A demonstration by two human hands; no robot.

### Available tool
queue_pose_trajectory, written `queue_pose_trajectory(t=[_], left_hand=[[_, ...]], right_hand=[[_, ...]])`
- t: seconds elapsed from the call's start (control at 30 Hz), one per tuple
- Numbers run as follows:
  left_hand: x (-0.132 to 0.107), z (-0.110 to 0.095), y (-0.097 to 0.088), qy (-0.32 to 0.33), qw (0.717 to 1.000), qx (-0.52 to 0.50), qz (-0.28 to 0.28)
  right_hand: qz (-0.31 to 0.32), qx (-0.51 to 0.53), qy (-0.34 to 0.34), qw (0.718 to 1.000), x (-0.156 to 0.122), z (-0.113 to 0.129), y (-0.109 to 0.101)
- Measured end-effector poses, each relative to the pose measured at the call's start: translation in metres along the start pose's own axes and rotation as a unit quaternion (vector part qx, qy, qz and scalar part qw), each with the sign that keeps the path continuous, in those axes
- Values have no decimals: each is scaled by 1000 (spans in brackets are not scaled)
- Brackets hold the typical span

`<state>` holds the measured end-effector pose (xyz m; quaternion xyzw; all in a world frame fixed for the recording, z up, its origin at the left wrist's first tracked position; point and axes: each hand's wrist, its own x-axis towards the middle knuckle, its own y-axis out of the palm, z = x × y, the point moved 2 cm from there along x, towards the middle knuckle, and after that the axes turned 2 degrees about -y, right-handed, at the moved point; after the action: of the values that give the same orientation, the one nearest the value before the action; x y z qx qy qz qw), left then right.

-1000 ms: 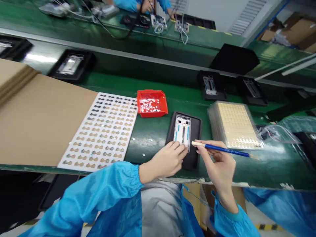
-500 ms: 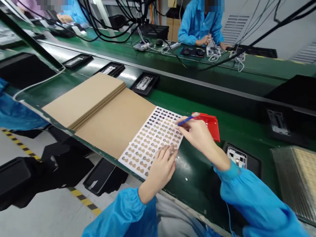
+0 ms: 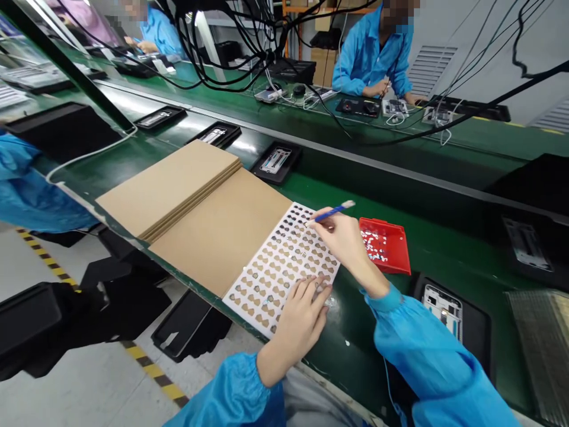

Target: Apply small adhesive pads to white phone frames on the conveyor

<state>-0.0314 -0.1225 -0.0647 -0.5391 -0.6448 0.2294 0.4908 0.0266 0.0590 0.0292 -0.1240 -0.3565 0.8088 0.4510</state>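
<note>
Fingertips of the right hand [image 3: 342,240] pinch tight a slim blue stick [image 3: 329,214] with a pale tufted end, above a white sheet [image 3: 291,252] of tan and dark bow-shaped pieces, where the left hand [image 3: 300,311] rests, its grip loosely spread. Smooth brown boards [image 3: 222,219] adjoin the sheet on a glossy green counter [image 3: 355,367]; beyond the right wrist sit a red plastic bin [image 3: 402,256] of white bits and a black tray [image 3: 480,323], partly hidden by the blue sleeve [image 3: 435,350]. Black cables [image 3: 191,59] hang in front of a co-worker's bench, and striped tape [image 3: 153,372] crosses the pale floor [image 3: 111,391].
</note>
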Motion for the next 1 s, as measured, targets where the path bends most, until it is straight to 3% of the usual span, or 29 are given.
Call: queue_pose_trajectory(t=[0.1,0.17,0.33,0.43,0.57,0.73,0.83,1.0], left_hand=[[7,8,-12,-6,998,-47,32],[12,10,-24,7,998,-55,36],[34,-10,-45,88,991,-82,58],[53,-36,-37,182,971,-121,101],[78,-70,4,307,934,-122,135],[99,-84,56,324,935,-47,138],[100,-82,65,325,936,-27,129],[97,-79,63,336,935,-20,112]], right_hand=[[-25,253,41,966,-47,-10,-43],[-39,321,80,943,-85,-17,-72],[-100,302,164,934,-169,-38,-133],[-142,242,190,941,-200,-62,-155],[-202,134,193,951,-219,-101,-162],[-190,4,154,970,-214,-125,-147],[-142,-77,161,974,-209,-124,-142],[-69,-205,171,961,-203,-122,-144]])
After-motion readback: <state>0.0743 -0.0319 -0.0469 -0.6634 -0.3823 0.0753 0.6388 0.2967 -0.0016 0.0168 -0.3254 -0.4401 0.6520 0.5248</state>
